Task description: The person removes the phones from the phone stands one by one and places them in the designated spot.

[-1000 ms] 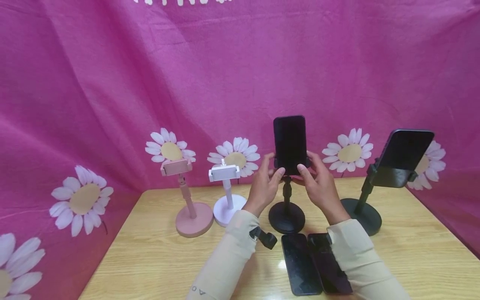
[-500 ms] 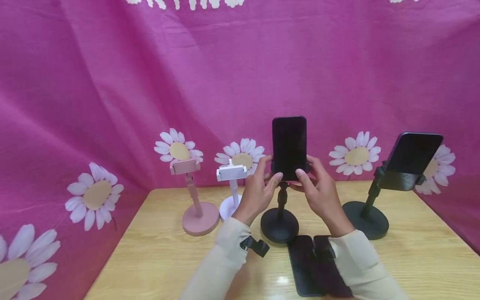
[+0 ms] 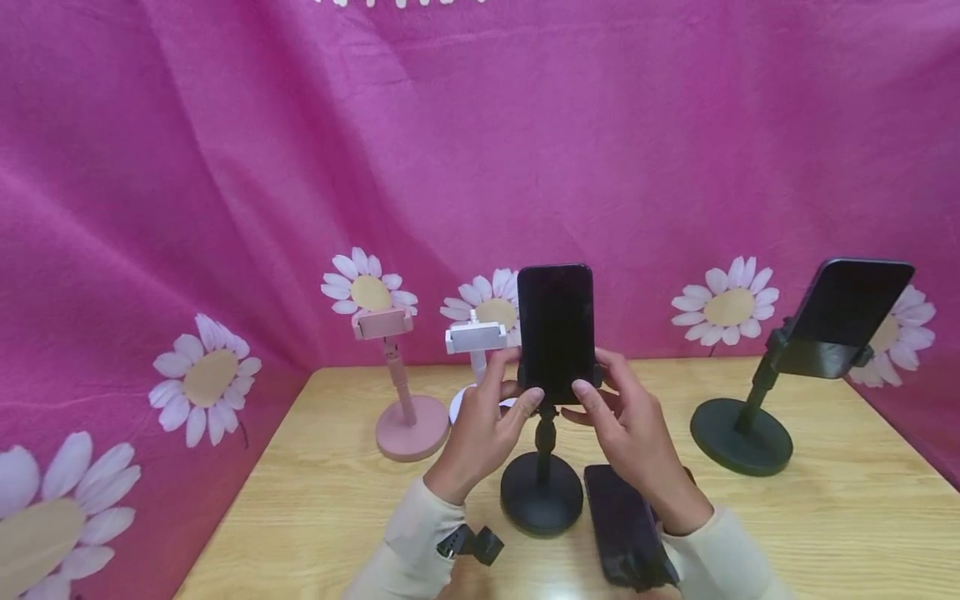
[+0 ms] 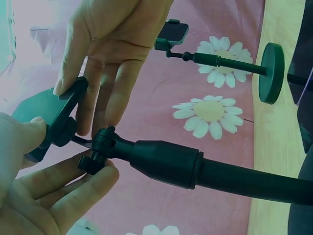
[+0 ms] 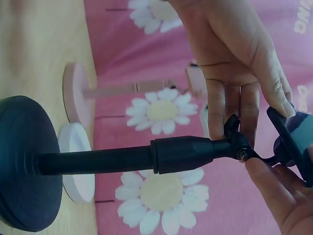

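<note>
Phone held upright on a black stand by both hands

At the lower centre of the head view, the clamp under a dark phone (image 3: 556, 332) is gripped from the left by the left hand (image 3: 487, 425), whose thumb is laid on the lower edge of the screen while its fingers are curled behind. The same clamp is gripped from the right by the right hand (image 3: 626, 425), its thumb set on the lower right corner of the phone and its fingers tucked behind the clamp. In the left wrist view, the fingers of both hands are seen gathered at the ball joint and small knob where the clamp meets the pole of the black stand (image 4: 195, 169). The phone is held upright, screen towards the camera, and the round base of the stand (image 3: 542, 502) is planted on the wooden table (image 3: 315, 500), just below the hands.

Directly right of that base, a second phone (image 3: 622, 525) is laid flat, partly covered by the right sleeve. Behind the left hand a white stand (image 3: 477, 342) is placed, and further left a pink stand (image 3: 401, 400). At the right of the frame, well apart, another black stand (image 3: 742, 421) is seen with a tilted phone (image 3: 851, 302) on it. A pink cloth with daisies (image 3: 225, 167) is hung behind the table
</note>
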Demonstrator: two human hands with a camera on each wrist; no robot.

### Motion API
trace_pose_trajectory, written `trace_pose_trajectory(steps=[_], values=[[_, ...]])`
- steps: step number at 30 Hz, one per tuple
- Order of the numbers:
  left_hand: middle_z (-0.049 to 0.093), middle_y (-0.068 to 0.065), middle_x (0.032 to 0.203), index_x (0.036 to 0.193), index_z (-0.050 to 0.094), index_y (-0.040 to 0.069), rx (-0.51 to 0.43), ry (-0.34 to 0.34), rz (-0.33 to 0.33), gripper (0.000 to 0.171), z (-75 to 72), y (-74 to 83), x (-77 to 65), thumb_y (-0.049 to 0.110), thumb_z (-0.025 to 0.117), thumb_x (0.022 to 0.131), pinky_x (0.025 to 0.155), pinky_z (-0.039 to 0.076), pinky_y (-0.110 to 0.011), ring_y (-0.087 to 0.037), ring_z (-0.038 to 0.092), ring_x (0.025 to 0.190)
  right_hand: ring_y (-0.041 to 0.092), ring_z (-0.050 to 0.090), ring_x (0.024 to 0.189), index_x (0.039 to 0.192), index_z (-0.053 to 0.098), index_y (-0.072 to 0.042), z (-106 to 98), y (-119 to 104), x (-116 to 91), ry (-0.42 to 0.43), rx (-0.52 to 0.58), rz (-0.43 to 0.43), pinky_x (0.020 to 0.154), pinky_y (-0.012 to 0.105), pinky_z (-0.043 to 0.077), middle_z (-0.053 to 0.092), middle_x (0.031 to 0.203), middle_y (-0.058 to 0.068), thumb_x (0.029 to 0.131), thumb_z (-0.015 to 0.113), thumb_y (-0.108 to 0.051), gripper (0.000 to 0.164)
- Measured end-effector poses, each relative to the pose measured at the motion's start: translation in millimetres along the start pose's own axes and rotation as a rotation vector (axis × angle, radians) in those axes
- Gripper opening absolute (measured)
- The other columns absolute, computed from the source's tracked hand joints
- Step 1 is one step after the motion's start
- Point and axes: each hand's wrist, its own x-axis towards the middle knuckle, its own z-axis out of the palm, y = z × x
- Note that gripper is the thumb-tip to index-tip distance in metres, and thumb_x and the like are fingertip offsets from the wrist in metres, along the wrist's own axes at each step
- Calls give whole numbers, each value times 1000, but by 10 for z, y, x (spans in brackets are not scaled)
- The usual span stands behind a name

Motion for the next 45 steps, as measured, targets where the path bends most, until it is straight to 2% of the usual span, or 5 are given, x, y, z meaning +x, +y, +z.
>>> trace_pose_trajectory(steps=[12, 21, 32, 40, 45], values=[[66, -6, 122, 137, 40, 20, -104, -26, 7, 50, -143, 128, -329, 15, 64, 93, 77, 55, -27, -14, 66, 104, 25, 69, 96, 134, 49, -14, 154, -172, -228, -45, -13, 4, 70, 34, 57, 61, 122, 13, 93, 60, -3, 44], [66, -10, 121, 135, 41, 13, -60, 4, 85, 45, -173, 149, -493, 13, 61, 95, 73, 57, -27, -17, 67, 103, 22, 70, 93, 132, 51, -16, 216, -247, -334, -48, -35, -36, 69, 31, 57, 62, 121, 11, 91, 62, -1, 45], [63, -13, 123, 135, 41, 10, -30, 40, 134, 44, -157, 89, -551, 11, 60, 95, 69, 57, -25, -20, 69, 99, 23, 69, 96, 133, 51, -14, 263, -218, -363, -36, -37, -74, 69, 33, 57, 62, 122, 10, 90, 62, 4, 48], [70, -6, 104, 133, 42, 12, 126, 71, 206, 43, -124, -31, -519, 14, 60, 93, 60, 51, -17, -11, 68, 84, 12, 70, 82, 134, 50, -19, 257, -208, -401, -3, -176, -80, 65, 27, 57, 66, 117, 4, 90, 65, -1, 50], [65, -5, 109, 137, 39, 13, 188, 64, 207, 46, -77, -43, -504, 21, 57, 95, 60, 49, -15, -9, 57, 79, 10, 67, 78, 134, 49, -20, 259, -205, -425, 10, -220, -74, 61, 27, 57, 67, 116, 3, 90, 66, -3, 50]])
